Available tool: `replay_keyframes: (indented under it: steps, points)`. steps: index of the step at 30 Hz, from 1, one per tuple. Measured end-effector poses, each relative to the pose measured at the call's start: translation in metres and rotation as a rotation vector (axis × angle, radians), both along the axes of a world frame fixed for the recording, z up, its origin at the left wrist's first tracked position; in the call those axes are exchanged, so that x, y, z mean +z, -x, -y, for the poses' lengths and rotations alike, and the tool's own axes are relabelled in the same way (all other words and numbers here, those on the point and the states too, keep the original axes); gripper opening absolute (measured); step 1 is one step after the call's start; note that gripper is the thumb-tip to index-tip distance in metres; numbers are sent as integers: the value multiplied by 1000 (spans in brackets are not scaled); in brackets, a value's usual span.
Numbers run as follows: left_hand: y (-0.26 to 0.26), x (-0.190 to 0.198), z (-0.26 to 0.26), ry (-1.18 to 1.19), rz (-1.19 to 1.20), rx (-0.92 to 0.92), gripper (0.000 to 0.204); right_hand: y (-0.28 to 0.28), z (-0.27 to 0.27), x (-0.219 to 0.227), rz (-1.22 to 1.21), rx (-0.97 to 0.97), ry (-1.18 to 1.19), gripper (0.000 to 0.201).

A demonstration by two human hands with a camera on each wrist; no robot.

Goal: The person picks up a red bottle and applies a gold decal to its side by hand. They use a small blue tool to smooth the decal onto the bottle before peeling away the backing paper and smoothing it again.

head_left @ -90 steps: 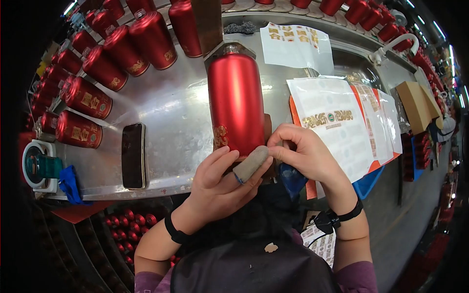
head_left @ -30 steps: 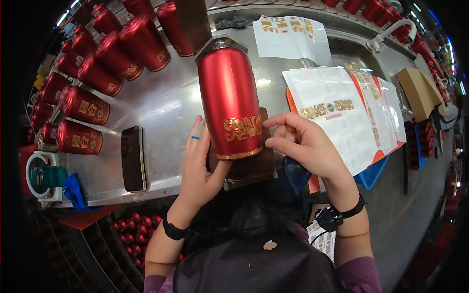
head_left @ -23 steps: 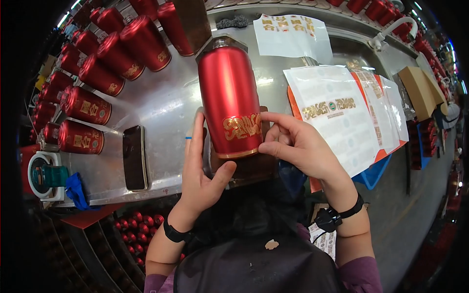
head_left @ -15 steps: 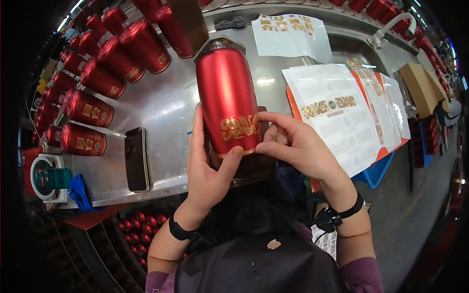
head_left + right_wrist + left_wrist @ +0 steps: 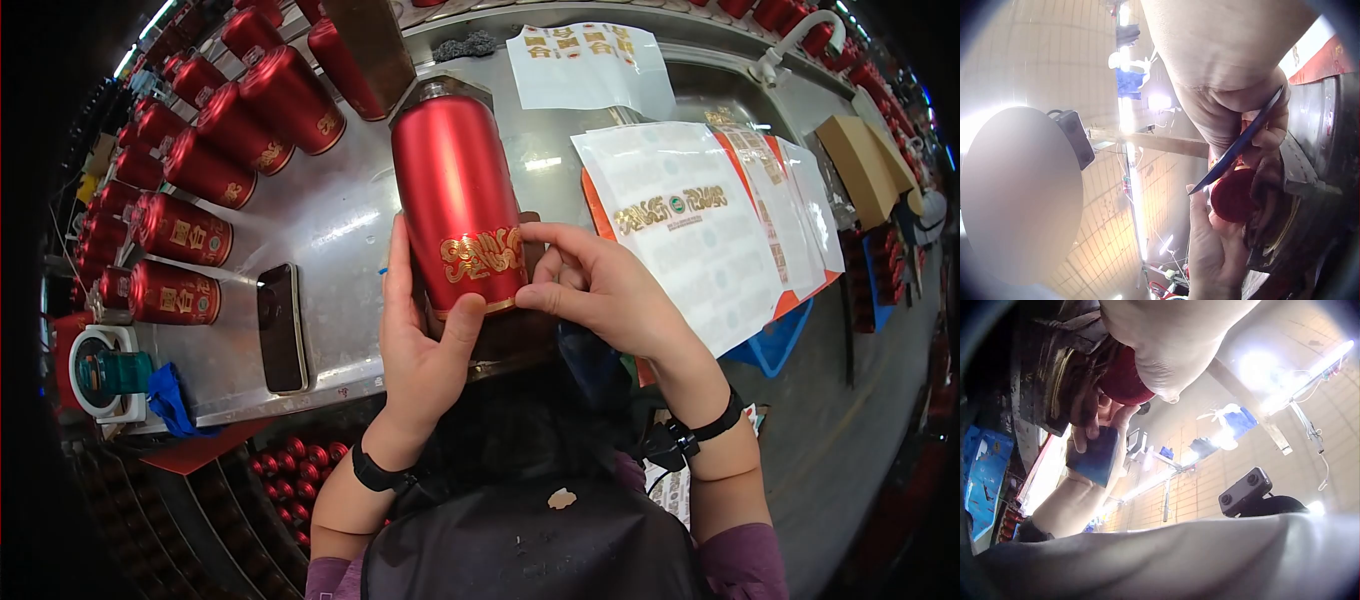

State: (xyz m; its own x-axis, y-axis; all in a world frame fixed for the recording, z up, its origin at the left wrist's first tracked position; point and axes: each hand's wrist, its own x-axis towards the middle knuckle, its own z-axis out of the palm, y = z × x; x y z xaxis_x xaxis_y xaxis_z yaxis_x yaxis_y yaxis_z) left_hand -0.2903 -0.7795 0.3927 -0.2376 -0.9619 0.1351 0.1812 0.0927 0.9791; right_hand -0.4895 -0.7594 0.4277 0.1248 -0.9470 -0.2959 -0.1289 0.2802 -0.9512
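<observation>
A red bottle (image 5: pixel 456 190) lies with its neck away from the person, a gold pattern (image 5: pixel 482 257) facing up near its base. My left hand (image 5: pixel 425 345) grips the base end, thumb at the lower edge and fingers along the left side. My right hand (image 5: pixel 600 290) has its index finger and thumb at the bottle's right edge, beside the pattern. In the left wrist view, that hand also holds a flat dark blue piece (image 5: pixel 1092 459), seen edge-on as a thin blue piece (image 5: pixel 1238 147) in the right wrist view.
Several red bottles (image 5: pixel 185 229) stand at left, near a phone (image 5: pixel 281 328) and a tape roll in a white holder (image 5: pixel 82 375). Patterned sheets (image 5: pixel 670 215) lie at right, another sheet (image 5: pixel 590 70) behind. A sink (image 5: pixel 740 100) and faucet (image 5: pixel 800 45) are at back right.
The bottle has turned, bringing its gold pattern from the left side to the top. My left hand moved from the base to round the left side, and its thumb came onto the lower edge.
</observation>
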Motion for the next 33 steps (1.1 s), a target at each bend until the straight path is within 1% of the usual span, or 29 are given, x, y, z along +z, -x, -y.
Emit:
replay_keyframes:
  steps: [2, 3, 5, 6, 8, 11, 12, 14, 15, 17, 21, 23, 27, 30, 32, 33]
  points:
    - [2, 4, -1, 39, 87, -1, 86, 0, 0, -1, 6, 3, 3, 57]
    - [1, 4, -1, 40, 88, -1, 86, 0, 0, -2, 7, 3, 3, 57]
    - [0, 2, 1, 68, 175, 12, 88, 0, 0, -6, 12, -13, 53, 61]
    - [1, 3, 0, 67, 176, 14, 88, 0, 0, -5, 13, -12, 53, 61]
    - [4, 5, -1, 12, 92, 20, 88, 0, 0, 0, -19, 9, -1, 57]
    - [-1, -6, 1, 21, 65, 33, 87, 0, 0, -1, -10, 9, 4, 56]
    - [-1, -4, 1, 21, 65, 33, 87, 0, 0, -2, -10, 8, 4, 56]
    - [-1, 3, 0, -88, -86, 6, 85, 0, 0, -3, -8, 4, 8, 56]
    - [-1, 5, 0, -88, -86, 5, 85, 0, 0, -4, -8, 3, 8, 56]
    - [0, 7, -1, -19, -40, -60, 84, 0, 0, -5, 5, -5, -2, 57]
    - [1, 8, -2, -31, -7, -57, 84, -1, -1, -9, 13, -22, 38, 61]
    - [0, 2, -1, 23, 94, -11, 85, -1, -1, -9, 8, -23, 43, 61]
    - [1, 0, -1, -4, 68, 7, 86, -1, -1, -3, -1, -4, -13, 57]
    - [-2, 2, 0, 42, 109, -9, 86, -1, -1, -3, -15, 1, -4, 57]
    - [-3, 10, -1, -152, -184, -62, 86, -1, -1, -2, -19, -6, -1, 56]
    - [-2, 10, -1, -152, -184, -62, 86, -1, -1, -3, -19, -6, -1, 56]
